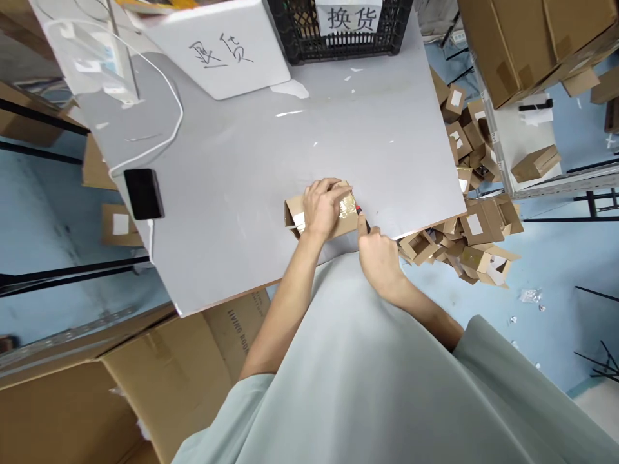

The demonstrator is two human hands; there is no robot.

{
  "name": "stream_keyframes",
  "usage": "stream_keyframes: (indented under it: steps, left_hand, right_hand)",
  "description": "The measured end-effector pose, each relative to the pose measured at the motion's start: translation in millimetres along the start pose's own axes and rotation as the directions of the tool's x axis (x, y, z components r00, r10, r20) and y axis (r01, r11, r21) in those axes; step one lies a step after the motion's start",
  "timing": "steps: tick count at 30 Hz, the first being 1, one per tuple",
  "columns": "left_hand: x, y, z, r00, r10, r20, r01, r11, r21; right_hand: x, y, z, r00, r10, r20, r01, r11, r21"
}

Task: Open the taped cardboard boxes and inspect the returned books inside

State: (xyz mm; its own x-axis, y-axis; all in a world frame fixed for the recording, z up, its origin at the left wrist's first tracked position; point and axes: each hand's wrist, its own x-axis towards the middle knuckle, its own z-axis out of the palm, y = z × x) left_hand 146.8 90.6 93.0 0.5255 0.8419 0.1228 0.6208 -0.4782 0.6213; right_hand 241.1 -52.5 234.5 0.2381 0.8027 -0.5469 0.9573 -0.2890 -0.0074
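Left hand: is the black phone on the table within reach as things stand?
Likely yes. The left hand holds the small box, right hand a cutter; only bare tabletop lies between left hand and phone.

The left hand lies over a small cardboard box at the near edge of the grey table, fingers curled on its top. The right hand grips a red-and-black cutter, its tip at the box's taped end. A black phone on a white cable lies well to the left. Small boxes are heaped on the floor to the right.
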Motion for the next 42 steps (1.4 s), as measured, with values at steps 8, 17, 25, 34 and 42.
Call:
stream_keyframes:
  steps: [8,17,25,34,42]
  left_hand:
    - [-2,-1,2.2,1.000,-0.025,-0.016,0.025,0.999,0.026]
    - [-4,8,-18.3,0.996,-0.041,-0.077,0.035,0.997,-0.071]
    - [-87,-30,-71.5,0.836,-0.411,-0.363,0.404,0.909,-0.100]
    - [-106,-28,-33.5,0.793,-0.589,-0.155,0.432,0.724,-0.537]
    - [-108,-29,-31.6,0.765,-0.627,-0.147,0.370,0.615,-0.696]
  right_hand:
    - [-34,16,6,0.997,-0.018,0.070,0.014,0.998,0.061]
    - [85,118,125,0.902,0.300,-0.311,0.017,0.693,0.720]
    - [153,156,215,0.853,0.484,-0.198,-0.157,0.598,0.786]
    - [153,121,176,0.884,0.338,-0.324,0.064,0.599,0.798]
    - [98,51,90,0.918,-0.143,-0.371,0.396,0.413,0.820]
